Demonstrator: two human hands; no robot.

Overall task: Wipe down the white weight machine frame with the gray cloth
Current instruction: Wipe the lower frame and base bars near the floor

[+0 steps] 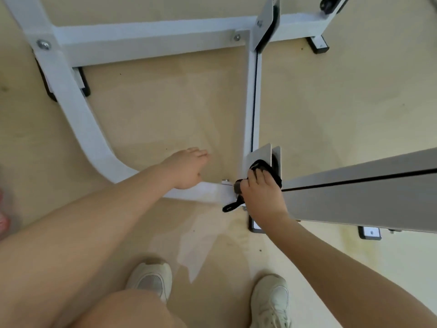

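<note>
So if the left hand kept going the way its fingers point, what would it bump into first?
Probably the white upright post. The left hand points up and to the right over bare floor, though depth is unclear.

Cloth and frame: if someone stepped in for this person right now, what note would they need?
Right hand: holds the dark cloth, pressed on the frame where the low bar meets an upright plate.
Left hand: open, holds nothing, above the low bar.
Done: cannot tell which parts are already wiped.
Left: probably the curved left leg, the far crossbar and the long centre rail; judge by looking for dust.
Shoes stand just short of the frame.
</note>
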